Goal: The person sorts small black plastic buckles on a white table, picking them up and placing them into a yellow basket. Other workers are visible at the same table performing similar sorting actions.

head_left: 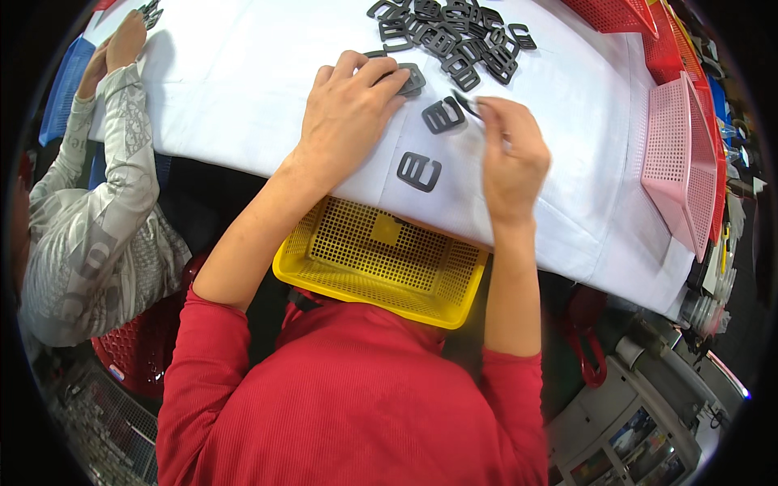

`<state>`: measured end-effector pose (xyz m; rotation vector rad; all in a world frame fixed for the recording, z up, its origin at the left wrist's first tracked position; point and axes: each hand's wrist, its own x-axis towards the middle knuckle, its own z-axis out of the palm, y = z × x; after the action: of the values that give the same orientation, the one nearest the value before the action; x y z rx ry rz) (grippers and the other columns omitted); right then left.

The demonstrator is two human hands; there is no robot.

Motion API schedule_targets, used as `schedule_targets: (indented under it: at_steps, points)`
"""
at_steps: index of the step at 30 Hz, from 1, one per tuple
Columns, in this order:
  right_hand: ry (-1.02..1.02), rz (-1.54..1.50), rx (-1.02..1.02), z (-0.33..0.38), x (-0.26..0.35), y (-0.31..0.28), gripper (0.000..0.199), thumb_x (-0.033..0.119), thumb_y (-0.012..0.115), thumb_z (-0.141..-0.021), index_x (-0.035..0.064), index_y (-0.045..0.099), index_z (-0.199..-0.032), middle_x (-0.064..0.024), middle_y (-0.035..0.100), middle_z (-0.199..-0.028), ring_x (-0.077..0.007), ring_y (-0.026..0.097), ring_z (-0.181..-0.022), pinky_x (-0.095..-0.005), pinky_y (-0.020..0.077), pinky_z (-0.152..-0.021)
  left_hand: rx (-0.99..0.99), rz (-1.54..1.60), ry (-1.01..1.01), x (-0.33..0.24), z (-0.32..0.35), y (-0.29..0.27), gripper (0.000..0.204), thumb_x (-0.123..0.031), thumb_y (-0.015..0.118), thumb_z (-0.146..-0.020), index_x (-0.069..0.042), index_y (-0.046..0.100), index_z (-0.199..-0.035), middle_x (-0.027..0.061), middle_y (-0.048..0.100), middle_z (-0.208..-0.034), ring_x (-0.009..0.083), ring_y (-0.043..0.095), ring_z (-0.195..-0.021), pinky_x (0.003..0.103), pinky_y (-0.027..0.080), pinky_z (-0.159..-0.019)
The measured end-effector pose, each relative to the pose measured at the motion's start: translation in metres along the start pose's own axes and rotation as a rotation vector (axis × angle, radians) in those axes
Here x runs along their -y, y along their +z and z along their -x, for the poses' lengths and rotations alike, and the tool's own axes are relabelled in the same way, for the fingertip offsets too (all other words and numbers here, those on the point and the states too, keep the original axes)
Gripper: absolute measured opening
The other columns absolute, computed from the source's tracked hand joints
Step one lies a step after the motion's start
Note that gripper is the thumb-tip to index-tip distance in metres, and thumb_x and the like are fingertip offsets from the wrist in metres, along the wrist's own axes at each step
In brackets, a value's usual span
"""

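My left hand (350,109) rests on the white tabletop with its fingers curled, thumb and index finger on a black plastic strap buckle (414,79). My right hand (514,158) is pinched on a thin dark piece (465,104); it is slightly blurred, and I cannot tell whether it is a buckle seen edge-on or a tool. Just below its tip lies a loose black buckle (443,116). Nearer to me, between my hands, another single buckle (419,172) lies flat. Beyond my hands is a heap of similar buckles (454,36).
A yellow perforated basket (381,301) sits below the table's near edge, in front of my body. Along the right side stand a pink basket (679,162) and red baskets (620,14). At the left, a co-worker's hands (121,47) are over the table beside a blue basket (66,89).
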<state>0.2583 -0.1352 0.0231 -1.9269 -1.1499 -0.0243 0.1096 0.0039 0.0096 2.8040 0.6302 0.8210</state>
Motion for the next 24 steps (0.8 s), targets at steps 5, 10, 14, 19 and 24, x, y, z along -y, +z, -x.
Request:
schedule_targets:
  at_steps: [5, 10, 14, 19, 24]
  points:
    - [0.493, 0.036, 0.251, 0.019, -0.015, -0.051, 0.015, 0.011, 0.070, -0.085, 0.0074, 0.073, -0.099, -0.0082, 0.067, -0.093, -0.0253, 0.063, -0.084, -0.0341, 0.0506, -0.073, -0.031, 0.198, -0.027, -0.004, 0.002, -0.008, 0.022, -0.014, 0.071, -0.083, -0.007, 0.074, -0.105, 0.0024, 0.070, -0.100, 0.0214, 0.062, -0.093, 0.034, 0.049, -0.080]
    - [0.025, 0.168, 0.153, 0.020, -0.002, -0.026, 0.017, 0.011, 0.071, -0.083, 0.0072, 0.073, -0.100, -0.0079, 0.062, -0.100, -0.0253, 0.060, -0.091, -0.0349, 0.0492, -0.076, 0.345, 0.673, -0.560, -0.019, 0.010, -0.041, 0.016, -0.009, 0.069, -0.085, -0.006, 0.074, -0.100, 0.0084, 0.070, -0.093, 0.0225, 0.064, -0.084, 0.032, 0.050, -0.076]
    - [-0.052, 0.205, 0.173, 0.019, 0.007, -0.006, 0.018, 0.014, 0.073, -0.082, 0.0093, 0.073, -0.099, -0.0055, 0.062, -0.103, -0.0251, 0.058, -0.089, -0.0363, 0.0487, -0.074, 0.103, 0.387, -0.242, -0.005, 0.020, -0.037, 0.015, -0.013, 0.071, -0.083, -0.006, 0.073, -0.096, 0.0066, 0.070, -0.089, 0.0240, 0.063, -0.084, 0.034, 0.051, -0.076]
    - [-0.059, 0.148, 0.218, 0.019, 0.014, -0.006, 0.020, 0.014, 0.075, -0.080, 0.0098, 0.073, -0.098, -0.0043, 0.063, -0.102, -0.0240, 0.059, -0.089, -0.0359, 0.0482, -0.075, -0.003, 0.213, -0.187, 0.002, 0.019, -0.027, 0.020, -0.011, 0.071, -0.081, -0.007, 0.072, -0.101, 0.0044, 0.068, -0.100, 0.0238, 0.061, -0.090, 0.034, 0.051, -0.079]
    - [-0.246, 0.136, 0.140, -0.006, 0.018, 0.027, 0.020, 0.014, 0.076, -0.077, 0.0098, 0.073, -0.096, -0.0026, 0.066, -0.104, -0.0224, 0.060, -0.093, -0.0351, 0.0464, -0.078, -0.045, 0.080, -0.122, 0.004, 0.017, -0.009, 0.022, -0.012, 0.071, -0.080, -0.009, 0.072, -0.102, -0.0008, 0.067, -0.102, 0.0207, 0.059, -0.096, 0.037, 0.048, -0.080]
